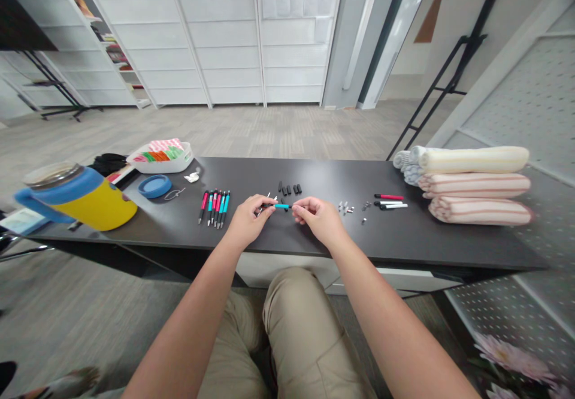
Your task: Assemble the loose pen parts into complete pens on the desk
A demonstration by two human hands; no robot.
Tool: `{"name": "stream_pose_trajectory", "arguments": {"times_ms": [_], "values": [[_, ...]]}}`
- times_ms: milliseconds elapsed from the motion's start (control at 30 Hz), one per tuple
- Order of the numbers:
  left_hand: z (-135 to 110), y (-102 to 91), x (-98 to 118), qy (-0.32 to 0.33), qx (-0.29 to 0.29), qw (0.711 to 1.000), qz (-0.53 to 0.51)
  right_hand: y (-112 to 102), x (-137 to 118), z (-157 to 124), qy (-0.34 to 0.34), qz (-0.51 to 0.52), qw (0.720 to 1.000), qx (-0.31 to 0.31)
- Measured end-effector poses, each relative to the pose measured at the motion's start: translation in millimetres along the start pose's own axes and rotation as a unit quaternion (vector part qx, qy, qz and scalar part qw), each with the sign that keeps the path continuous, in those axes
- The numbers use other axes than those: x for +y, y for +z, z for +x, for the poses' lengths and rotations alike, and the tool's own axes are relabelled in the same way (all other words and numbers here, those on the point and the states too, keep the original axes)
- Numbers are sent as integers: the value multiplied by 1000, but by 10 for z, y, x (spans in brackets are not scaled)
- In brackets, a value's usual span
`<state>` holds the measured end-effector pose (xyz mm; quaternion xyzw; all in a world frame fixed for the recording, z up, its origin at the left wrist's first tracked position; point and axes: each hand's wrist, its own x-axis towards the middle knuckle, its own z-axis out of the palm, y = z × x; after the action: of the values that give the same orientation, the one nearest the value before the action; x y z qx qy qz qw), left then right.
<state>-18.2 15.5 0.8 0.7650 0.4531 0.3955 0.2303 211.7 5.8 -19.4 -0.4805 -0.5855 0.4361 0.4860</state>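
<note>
My left hand (248, 220) and my right hand (318, 219) meet above the dark tabletop (359, 246), pinching a teal and black pen (278, 206) between their fingertips. Several assembled pink-and-black and teal-and-black pens (214, 207) lie side by side left of my left hand. Short black pen parts (287, 188) stand in a small group just beyond my hands. To the right of my right hand are tiny metal pen parts (345, 208). Further right lie red, black and white pen pieces (389, 200).
A blue-and-yellow jug (78, 198) lies on its side at the table's left end, near a blue lid (154, 186) and a white bin (162, 159) of colourful items. Folded striped towels (471, 183) are stacked at the right end.
</note>
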Motion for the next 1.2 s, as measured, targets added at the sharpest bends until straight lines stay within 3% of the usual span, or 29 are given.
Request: {"name": "stream_pose_trajectory", "arguments": {"times_ms": [333, 533, 867, 1200], "values": [[5, 8, -19, 8, -3, 1000, -3, -6, -63, -45, -38, -124, 992, -15], [1, 12, -22, 11, -1, 1000, -10, 1, -130, -61, -91, -244, 965, -8], [3, 4, 0, 10, -3, 1000, 4, 17, -77, -55, -139, -228, 964, -13], [2, 13, -31, 14, -4, 1000, 0, 31, -113, -63, -116, -256, 959, -34]]}}
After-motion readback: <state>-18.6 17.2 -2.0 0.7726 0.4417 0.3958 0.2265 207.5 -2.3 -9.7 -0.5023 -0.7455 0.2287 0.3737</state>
